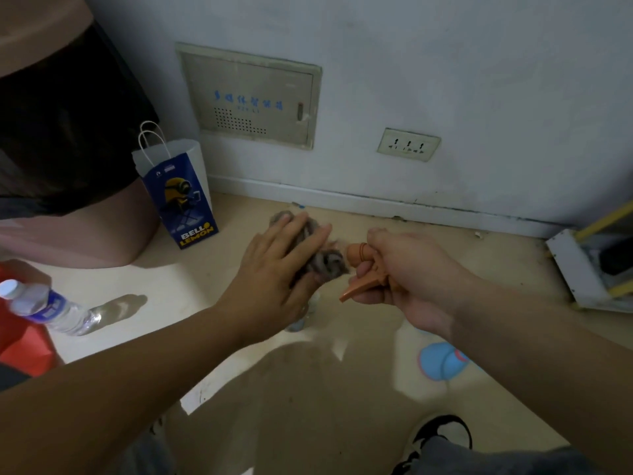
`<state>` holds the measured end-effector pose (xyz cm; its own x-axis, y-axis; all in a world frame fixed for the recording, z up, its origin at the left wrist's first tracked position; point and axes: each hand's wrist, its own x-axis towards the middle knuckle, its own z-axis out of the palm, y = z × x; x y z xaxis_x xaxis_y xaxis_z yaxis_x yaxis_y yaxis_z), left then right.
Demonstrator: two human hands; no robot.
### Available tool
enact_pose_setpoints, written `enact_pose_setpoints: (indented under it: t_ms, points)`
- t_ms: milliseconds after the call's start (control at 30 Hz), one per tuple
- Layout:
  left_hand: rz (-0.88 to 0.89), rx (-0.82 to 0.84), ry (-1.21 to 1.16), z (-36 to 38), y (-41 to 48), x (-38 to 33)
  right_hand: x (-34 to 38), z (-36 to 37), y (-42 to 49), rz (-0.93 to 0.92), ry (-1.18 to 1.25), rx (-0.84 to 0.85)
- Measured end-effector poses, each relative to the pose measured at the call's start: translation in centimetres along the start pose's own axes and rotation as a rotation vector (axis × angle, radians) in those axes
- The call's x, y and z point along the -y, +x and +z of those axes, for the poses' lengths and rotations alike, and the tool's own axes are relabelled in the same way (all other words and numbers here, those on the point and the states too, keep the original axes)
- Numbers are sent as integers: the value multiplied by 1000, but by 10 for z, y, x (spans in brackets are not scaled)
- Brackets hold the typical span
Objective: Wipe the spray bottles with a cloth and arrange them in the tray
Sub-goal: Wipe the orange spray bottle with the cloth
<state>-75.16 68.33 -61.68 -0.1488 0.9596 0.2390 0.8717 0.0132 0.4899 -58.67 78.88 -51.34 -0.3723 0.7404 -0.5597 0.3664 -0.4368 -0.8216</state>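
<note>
Two yellow words, "BELL LEMON", show on the blue-and-white paper gift bag (178, 200) standing on the beige floor (191, 275) by the wall; the wall panel (250, 97)'s blue characters are unreadable. Over open floor the right hand (407, 272) curls its fingers round the orange trigger head of a clear spray bottle (358, 257), while the left hand (274, 269) pinches a grey fuzzy cloth (308, 248) at its nozzle, fingers straight, thumb beneath.
</note>
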Motion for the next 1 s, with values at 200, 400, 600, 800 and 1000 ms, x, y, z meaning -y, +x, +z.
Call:
enact_pose_setpoints:
  t_ms: [200, 400, 600, 800, 1000]
  points:
    - [109, 68, 43, 9, -13, -41, -2, -2, -2, 59, 28, -3]
    - [-289, -139, -435, 4, 10, -7, 3, -4, -1, 84, 105, 36]
    - [-129, -64, -23, 6, -4, -53, 6, -2, 0, 146, 205, 44]
    - [-132, -85, -182, 2, 7, 0, 11, -11, 2, 133, 246, 17]
    - [-755, -159, -916, -22, 23, -23, 5, -29, 4, 126, 144, 3]
